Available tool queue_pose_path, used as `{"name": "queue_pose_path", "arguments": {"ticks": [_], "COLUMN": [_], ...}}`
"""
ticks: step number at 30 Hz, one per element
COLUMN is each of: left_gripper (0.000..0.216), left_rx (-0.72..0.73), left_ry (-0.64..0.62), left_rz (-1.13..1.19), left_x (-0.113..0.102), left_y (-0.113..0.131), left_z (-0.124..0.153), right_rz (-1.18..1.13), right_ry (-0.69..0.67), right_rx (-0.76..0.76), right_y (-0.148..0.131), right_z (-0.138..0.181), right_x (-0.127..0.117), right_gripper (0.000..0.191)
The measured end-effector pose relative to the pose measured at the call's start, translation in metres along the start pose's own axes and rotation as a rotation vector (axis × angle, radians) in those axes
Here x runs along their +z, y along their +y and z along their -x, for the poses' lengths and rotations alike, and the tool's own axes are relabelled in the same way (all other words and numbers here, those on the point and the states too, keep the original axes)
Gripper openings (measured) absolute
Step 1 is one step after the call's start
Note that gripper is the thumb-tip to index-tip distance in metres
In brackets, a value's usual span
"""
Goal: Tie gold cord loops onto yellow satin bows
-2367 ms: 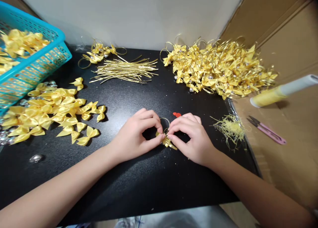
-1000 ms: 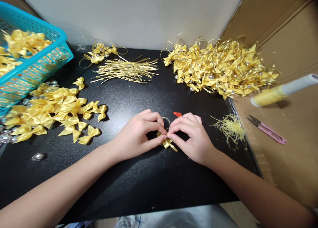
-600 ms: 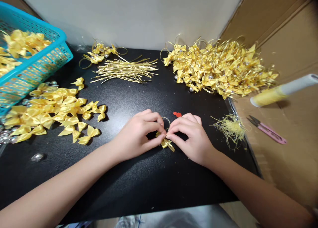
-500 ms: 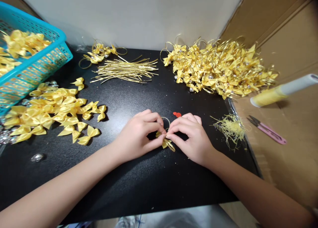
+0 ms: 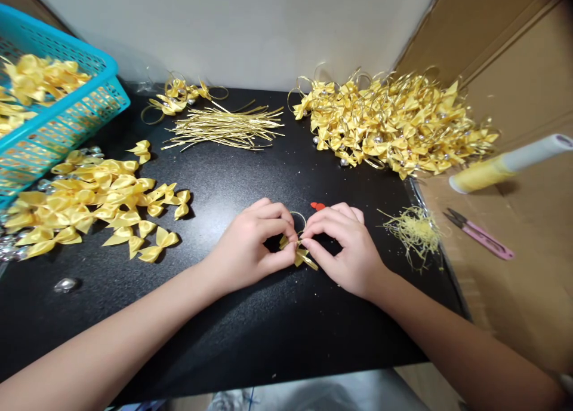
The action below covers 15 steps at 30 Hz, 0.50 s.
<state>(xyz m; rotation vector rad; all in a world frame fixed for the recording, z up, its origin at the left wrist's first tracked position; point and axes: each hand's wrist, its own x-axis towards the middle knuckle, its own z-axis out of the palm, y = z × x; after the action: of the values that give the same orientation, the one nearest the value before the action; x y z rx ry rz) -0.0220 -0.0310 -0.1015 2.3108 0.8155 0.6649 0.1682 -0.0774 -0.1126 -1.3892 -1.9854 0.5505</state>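
A yellow ribbon bow is pinched in the fingertips of my left hand, partly hidden by them. From it a thin gold cord loops up between my hands. My right hand meets the left at the bow, its thumb and forefinger closed on what looks like the cord at the middle. Just beyond the right fingers lies a small red piece. Whether a bell hangs on this bow is hidden.
Loose bows and a silver bell lie left, beside a turquoise basket. Gold cords and piled finished bows sit behind. Thread scraps, pink snips and a yellow-wrapped tube are right.
My right fingertips have shifted slightly at the bow, drawing a little away from the left ones. The bow has turned slightly; all else stays in place.
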Motion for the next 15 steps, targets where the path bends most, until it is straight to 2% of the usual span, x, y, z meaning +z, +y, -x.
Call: {"name": "queue_pose_path", "arguments": {"ticks": [5, 15], "left_gripper": [0.011, 0.013], "left_rx": [-0.023, -0.097], "left_ry": [0.003, -0.016], "left_rz": [0.029, 0.095], "left_x": [-0.0003, 0.0002], "left_y": [0.0004, 0.0006], "left_z": [0.0006, 0.0000], "right_rz": [0.008, 0.029], "right_ry": [0.051, 0.070], "right_rx": [-0.029, -0.076], "right_y": [-0.0008, 0.0001], "right_z": [0.0011, -0.0007], "right_x": [-0.0010, 0.0004], "right_gripper": [0.007, 0.009]}}
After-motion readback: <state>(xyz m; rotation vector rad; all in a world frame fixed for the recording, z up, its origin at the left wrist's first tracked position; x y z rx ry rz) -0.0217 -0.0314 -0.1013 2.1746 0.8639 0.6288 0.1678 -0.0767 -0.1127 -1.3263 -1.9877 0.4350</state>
